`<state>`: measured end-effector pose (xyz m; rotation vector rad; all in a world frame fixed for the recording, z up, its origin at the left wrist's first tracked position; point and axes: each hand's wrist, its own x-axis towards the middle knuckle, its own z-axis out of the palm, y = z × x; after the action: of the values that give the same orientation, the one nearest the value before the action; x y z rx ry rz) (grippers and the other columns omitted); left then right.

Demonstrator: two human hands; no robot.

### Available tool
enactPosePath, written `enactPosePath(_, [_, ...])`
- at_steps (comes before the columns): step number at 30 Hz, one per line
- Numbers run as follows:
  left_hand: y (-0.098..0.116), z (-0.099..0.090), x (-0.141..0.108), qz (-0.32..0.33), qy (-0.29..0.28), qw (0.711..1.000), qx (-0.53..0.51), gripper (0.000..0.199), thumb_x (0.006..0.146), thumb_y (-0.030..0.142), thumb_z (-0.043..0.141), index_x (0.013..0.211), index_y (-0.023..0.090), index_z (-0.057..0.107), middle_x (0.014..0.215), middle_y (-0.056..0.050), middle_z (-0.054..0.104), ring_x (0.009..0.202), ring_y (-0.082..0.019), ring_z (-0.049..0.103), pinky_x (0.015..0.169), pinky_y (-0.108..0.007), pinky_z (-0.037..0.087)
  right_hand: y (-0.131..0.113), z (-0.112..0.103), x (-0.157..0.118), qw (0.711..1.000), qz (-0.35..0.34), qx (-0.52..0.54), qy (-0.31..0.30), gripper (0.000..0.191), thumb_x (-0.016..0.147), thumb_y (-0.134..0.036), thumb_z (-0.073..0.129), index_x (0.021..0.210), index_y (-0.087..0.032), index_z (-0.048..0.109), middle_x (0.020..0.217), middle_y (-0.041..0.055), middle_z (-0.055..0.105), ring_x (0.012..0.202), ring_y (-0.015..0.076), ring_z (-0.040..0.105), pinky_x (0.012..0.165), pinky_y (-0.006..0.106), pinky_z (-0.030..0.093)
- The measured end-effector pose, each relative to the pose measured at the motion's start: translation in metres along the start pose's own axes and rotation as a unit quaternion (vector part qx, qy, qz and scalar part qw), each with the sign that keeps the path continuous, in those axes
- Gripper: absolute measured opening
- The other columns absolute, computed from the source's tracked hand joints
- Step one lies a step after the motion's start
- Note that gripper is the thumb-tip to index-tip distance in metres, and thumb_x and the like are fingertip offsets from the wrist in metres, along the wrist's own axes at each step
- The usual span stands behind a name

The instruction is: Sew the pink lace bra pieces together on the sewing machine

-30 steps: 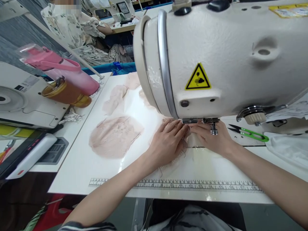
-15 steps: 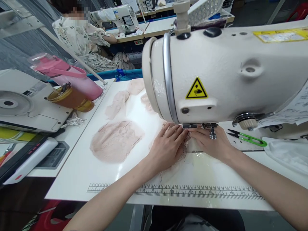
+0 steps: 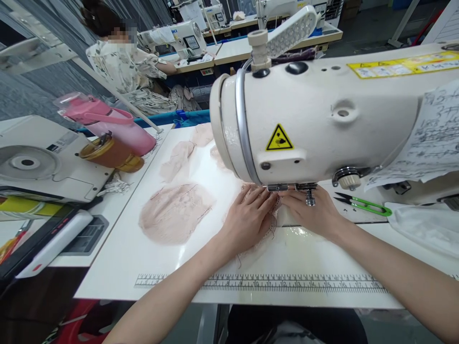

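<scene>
Pink fabric (image 3: 264, 241) lies partly hidden beneath the left hand (image 3: 247, 217).

Tabletop (image 3: 111, 277) bright | glare patches (one streaked) | background curtain (image 3: 28, 93) dimmer | edges stretched

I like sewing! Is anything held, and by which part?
The left hand lies over the pink fabric; the right hand is at its right edge, partly hidden. Whether either grips it, I can't tell.
</scene>
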<state>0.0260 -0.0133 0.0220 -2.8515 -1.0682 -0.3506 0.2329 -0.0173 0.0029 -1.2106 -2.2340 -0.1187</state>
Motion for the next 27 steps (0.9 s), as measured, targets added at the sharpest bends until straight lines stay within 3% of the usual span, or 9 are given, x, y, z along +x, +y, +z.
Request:
enactPosePath(6, [-0.002, 0.003, -0.002, 0.013, 0.011, 1.0, 0.011, 0.043, 0.094, 0.023, 0.044, 0.135, 0.015, 0.052, 0.136, -0.011, 0.056, 0.125, -0.028, 0.053, 0.111, -0.052, 0.035, 0.0, -0.002, -0.001, 0.996, -0.068, -0.054, 0.034, 0.028, 0.086, -0.003, 0.048, 0.084, -0.021, 0.07, 0.081, 0.0009, 0.074, 0.081, 0.019, 0.067, 0.077, 0.033, 0.047])
enactPosePath(11, [0.003, -0.008, -0.002, 0.036, 0.065, 0.997, 0.026, 0.035, 0.094, 0.019, 0.047, 0.128, 0.016, 0.057, 0.13, -0.007, 0.061, 0.121, -0.023, 0.057, 0.109, -0.046, 0.039, -0.002, -0.005, -0.002, 0.992, -0.09, -0.08, 0.027, 0.03, 0.086, -0.003, 0.045, 0.089, -0.021, 0.069, 0.089, 0.0003, 0.074, 0.078, 0.0169, 0.063, 0.079, 0.032, 0.044])
enactPosePath(14, [0.005, -0.025, -0.005, 0.07, 0.098, 0.991, 0.051, 0.025, 0.092, 0.019, 0.054, 0.115, 0.017, 0.064, 0.12, -0.006, 0.068, 0.106, -0.021, 0.064, 0.091, -0.039, 0.049, -0.003, -0.006, -0.003, 0.989, -0.115, -0.093, 0.015, 0.03, 0.084, -0.003, 0.043, 0.091, -0.019, 0.067, 0.092, 0.0007, 0.072, 0.071, 0.0151, 0.057, 0.076, 0.031, 0.042])
enactPosePath(16, [0.003, -0.036, -0.014, 0.127, 0.108, 0.984, 0.057, 0.021, 0.092, 0.029, 0.057, 0.106, 0.017, 0.067, 0.113, -0.006, 0.071, 0.094, -0.019, 0.067, 0.075, -0.034, 0.051, -0.003, -0.007, -0.004, 0.986, -0.127, -0.103, 0.01, 0.028, 0.082, -0.001, 0.042, 0.087, -0.017, 0.065, 0.089, 0.0021, 0.07, 0.069, 0.0149, 0.054, 0.074, 0.031, 0.04])
enactPosePath(19, [-0.001, -0.045, -0.038, 0.241, 0.108, 0.962, 0.067, 0.042, 0.093, 0.053, 0.051, 0.1, 0.015, 0.069, 0.106, -0.007, 0.072, 0.084, -0.018, 0.067, 0.058, -0.03, 0.047, -0.002, -0.008, -0.003, 0.986, -0.136, -0.098, 0.007, 0.028, 0.077, 0.001, 0.041, 0.084, -0.016, 0.063, 0.09, 0.0031, 0.068, 0.072, 0.015, 0.052, 0.072, 0.03, 0.037])
enactPosePath(21, [-0.002, -0.044, -0.057, 0.263, 0.097, 0.956, 0.089, 0.039, 0.092, 0.051, 0.054, 0.098, 0.016, 0.069, 0.105, -0.006, 0.073, 0.082, -0.017, 0.067, 0.052, -0.028, 0.046, -0.002, -0.007, -0.003, 0.987, -0.14, -0.081, 0.003, 0.03, 0.075, 0.002, 0.041, 0.085, -0.016, 0.063, 0.09, 0.0024, 0.067, 0.074, 0.0148, 0.052, 0.071, 0.029, 0.036])
enactPosePath(24, [0.004, -0.039, -0.078, 0.187, 0.099, 0.973, 0.087, 0.013, 0.086, 0.017, 0.065, 0.1, 0.015, 0.065, 0.104, -0.006, 0.073, 0.083, -0.016, 0.068, 0.057, -0.025, 0.051, -0.001, -0.006, -0.004, 0.99, -0.139, -0.016, -0.025, 0.031, 0.074, -0.001, 0.042, 0.09, -0.017, 0.064, 0.092, 0.0019, 0.067, 0.078, 0.0151, 0.054, 0.071, 0.029, 0.036])
enactPosePath(27, [0.01, -0.043, -0.08, 0.028, 0.103, 0.994, -0.032, 0.02, 0.09, 0.005, 0.05, 0.105, 0.016, 0.058, 0.115, -0.012, 0.068, 0.098, -0.019, 0.067, 0.07, -0.026, 0.056, -0.003, -0.005, -0.006, 0.989, -0.132, 0.059, -0.04, 0.033, 0.072, -0.011, 0.049, 0.1, -0.017, 0.064, 0.1, 0.0025, 0.067, 0.088, 0.0171, 0.056, 0.072, 0.03, 0.036])
